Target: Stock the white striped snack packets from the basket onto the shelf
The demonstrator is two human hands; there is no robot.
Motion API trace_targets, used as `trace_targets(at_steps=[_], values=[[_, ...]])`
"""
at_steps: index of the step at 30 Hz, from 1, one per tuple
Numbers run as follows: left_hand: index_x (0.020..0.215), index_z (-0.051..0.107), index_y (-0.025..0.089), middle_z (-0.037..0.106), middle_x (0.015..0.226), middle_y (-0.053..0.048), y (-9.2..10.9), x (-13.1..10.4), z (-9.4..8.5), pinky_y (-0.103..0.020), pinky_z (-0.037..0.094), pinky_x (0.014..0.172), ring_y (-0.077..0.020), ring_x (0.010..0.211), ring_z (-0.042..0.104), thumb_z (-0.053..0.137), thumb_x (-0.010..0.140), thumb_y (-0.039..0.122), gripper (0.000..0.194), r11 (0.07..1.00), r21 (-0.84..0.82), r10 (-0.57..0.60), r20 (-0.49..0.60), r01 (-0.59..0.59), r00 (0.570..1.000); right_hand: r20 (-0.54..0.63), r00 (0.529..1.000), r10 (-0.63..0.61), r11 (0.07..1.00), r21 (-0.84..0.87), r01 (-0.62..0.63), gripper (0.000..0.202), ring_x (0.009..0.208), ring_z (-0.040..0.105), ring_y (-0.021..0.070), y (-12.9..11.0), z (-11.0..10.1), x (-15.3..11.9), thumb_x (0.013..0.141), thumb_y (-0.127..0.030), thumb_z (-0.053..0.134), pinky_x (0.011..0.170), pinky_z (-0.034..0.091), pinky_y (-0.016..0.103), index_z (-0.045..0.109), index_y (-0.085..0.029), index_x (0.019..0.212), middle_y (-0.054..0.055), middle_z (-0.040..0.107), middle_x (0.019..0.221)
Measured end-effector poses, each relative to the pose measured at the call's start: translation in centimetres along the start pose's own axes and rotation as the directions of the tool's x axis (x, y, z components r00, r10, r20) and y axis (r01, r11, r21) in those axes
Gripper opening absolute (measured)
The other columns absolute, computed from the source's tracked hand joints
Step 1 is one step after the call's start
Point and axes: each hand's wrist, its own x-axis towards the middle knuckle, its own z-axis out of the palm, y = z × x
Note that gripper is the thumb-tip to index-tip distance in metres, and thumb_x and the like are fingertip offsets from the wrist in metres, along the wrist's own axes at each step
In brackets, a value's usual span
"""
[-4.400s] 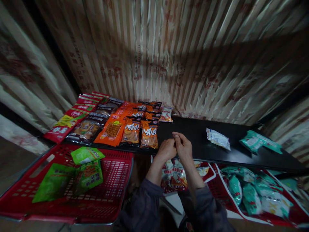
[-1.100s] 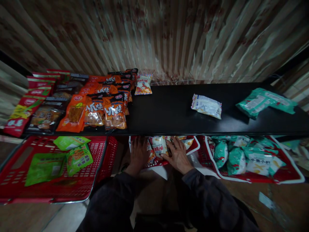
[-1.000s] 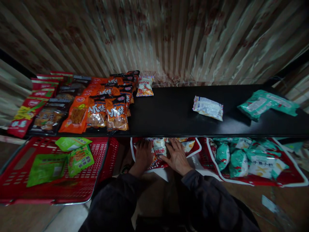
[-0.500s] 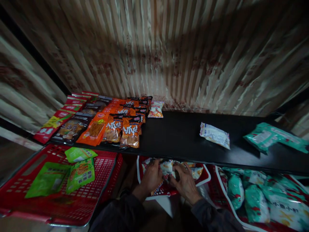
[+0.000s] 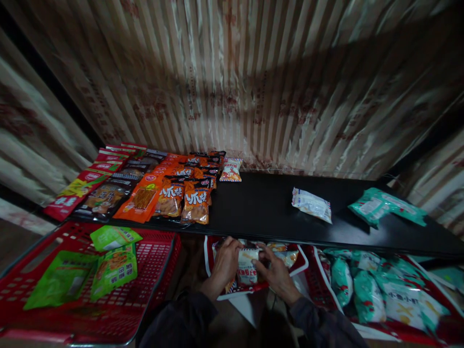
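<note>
Between my two hands is a white snack bag [image 5: 248, 267] with red lettering, its printed front turned toward me. My left hand [image 5: 224, 266] grips its left edge, and my right hand [image 5: 276, 274] has fingers closed on its right edge. The bag is just above a red basket with a white rim [image 5: 304, 263], partly under the shelf edge. More small snack bags [image 5: 290, 257] lie in that basket beside my right hand. A similar white and orange bag [image 5: 231, 170] stands at the back of the black shelf [image 5: 253, 208].
Rows of orange octopus-snack bags [image 5: 196, 202], dark pouches [image 5: 105, 197] and red packs [image 5: 74, 191] fill the shelf's left. A white bag [image 5: 311, 205] and green bags [image 5: 386, 208] lie rightward. Baskets flank my arms: red mesh [image 5: 159, 251] left, another [image 5: 328, 285] with green-white bags right.
The snack bag between my hands has come up more into view with its front showing. Both hands stay at the middle basket. The whole view has shifted slightly.
</note>
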Motion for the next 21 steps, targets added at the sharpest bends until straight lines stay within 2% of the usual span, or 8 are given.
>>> trace_targets(at_steps=[4, 6, 8, 10, 12, 14, 18, 21], values=[[0.088, 0.066, 0.021, 0.061, 0.091, -0.005, 0.4, -0.2, 0.0, -0.029, 0.051, 0.082, -0.0165, 0.087, 0.062, 0.037, 0.092, 0.015, 0.03, 0.987, -0.074, 0.136, -0.074, -0.141, 0.988, 0.035, 0.999, 0.033, 0.992, 0.119, -0.037, 0.037, 0.061, 0.063, 0.0187, -0.8, 0.2, 0.1, 0.079, -0.05, 0.066, 0.057, 0.053, 0.03, 0.07, -0.022, 0.101, -0.002, 0.064, 0.064], [0.088, 0.066, 0.021, 0.061, 0.091, -0.005, 1.0, 0.2, -0.3, -0.03, 0.051, 0.085, -0.0169, 0.089, 0.062, 0.038, 0.093, 0.019, 0.028, 0.973, -0.15, 0.157, -0.142, -0.178, 0.977, 0.073, 0.996, 0.054, 0.982, 0.175, -0.066, 0.037, 0.058, 0.061, 0.0175, -1.4, -0.1, 0.4, 0.079, -0.055, 0.065, 0.054, 0.051, 0.029, 0.071, -0.021, 0.093, -0.002, 0.063, 0.063], [0.09, 0.066, 0.02, 0.062, 0.094, -0.006, 1.8, 0.9, -1.1, -0.031, 0.051, 0.086, -0.0177, 0.093, 0.062, 0.046, 0.091, 0.023, 0.021, 0.953, -0.269, 0.08, -0.22, -0.14, 0.972, 0.085, 0.996, 0.027, 0.98, 0.195, -0.043, 0.036, 0.068, 0.063, 0.0185, -2.2, -0.8, 1.2, 0.079, -0.055, 0.066, 0.059, 0.052, 0.029, 0.073, -0.021, 0.089, 0.002, 0.066, 0.074], [0.1, 0.065, 0.018, 0.062, 0.104, -0.008, 2.9, 1.9, -2.2, -0.031, 0.052, 0.083, -0.0184, 0.095, 0.063, 0.055, 0.086, 0.031, 0.02, 0.903, -0.422, -0.036, -0.267, -0.084, 0.963, -0.016, 1.0, -0.025, 0.984, 0.179, 0.028, 0.034, 0.078, 0.065, 0.0202, -3.3, -1.7, 2.5, 0.081, -0.053, 0.065, 0.066, 0.052, 0.03, 0.075, -0.021, 0.087, 0.005, 0.067, 0.084], [0.108, 0.061, 0.017, 0.064, 0.109, -0.009, 3.9, 3.1, -3.4, -0.031, 0.052, 0.082, -0.0185, 0.095, 0.065, 0.06, 0.083, 0.034, 0.03, 0.806, -0.591, -0.13, -0.25, -0.045, 0.959, -0.062, 0.993, -0.097, 0.982, 0.154, 0.105, 0.03, 0.082, 0.064, 0.0208, -4.5, -2.7, 4.0, 0.079, -0.051, 0.068, 0.071, 0.052, 0.032, 0.075, -0.023, 0.086, 0.005, 0.067, 0.087], [0.111, 0.059, 0.017, 0.067, 0.108, -0.009, 4.8, 4.2, -4.2, -0.031, 0.051, 0.084, -0.0187, 0.096, 0.066, 0.065, 0.079, 0.034, 0.037, 0.677, -0.736, -0.175, -0.175, -0.01, 0.969, -0.148, 0.979, -0.141, 0.974, 0.155, 0.164, 0.03, 0.087, 0.063, 0.0216, -5.6, -3.4, 5.6, 0.075, -0.051, 0.071, 0.077, 0.051, 0.033, 0.075, -0.022, 0.081, 0.006, 0.067, 0.088], [0.087, 0.064, 0.015, 0.068, 0.079, -0.002, 5.9, 5.8, -4.4, -0.025, 0.049, 0.07, -0.0142, 0.073, 0.063, 0.073, 0.069, 0.039, 0.031, 0.501, -0.862, -0.234, -0.054, 0.073, 0.971, -0.119, 0.992, -0.05, 0.968, 0.239, 0.077, 0.035, 0.078, 0.061, 0.0192, -7.3, -4.1, 7.6, 0.076, -0.055, 0.068, 0.07, 0.048, 0.03, 0.073, -0.02, 0.075, 0.003, 0.067, 0.08], [0.079, 0.062, 0.016, 0.064, 0.069, 0.002, 6.3, 6.7, -3.7, -0.022, 0.046, 0.064, -0.0116, 0.065, 0.059, 0.075, 0.064, 0.037, 0.029, 0.428, -0.9, -0.28, -0.043, 0.085, 0.959, -0.134, 0.991, 0.032, 0.944, 0.329, 0.014, 0.04, 0.076, 0.06, 0.019, -7.9, -4.1, 8.1, 0.07, -0.058, 0.071, 0.067, 0.047, 0.028, 0.073, -0.02, 0.083, 0.002, 0.07, 0.079]])
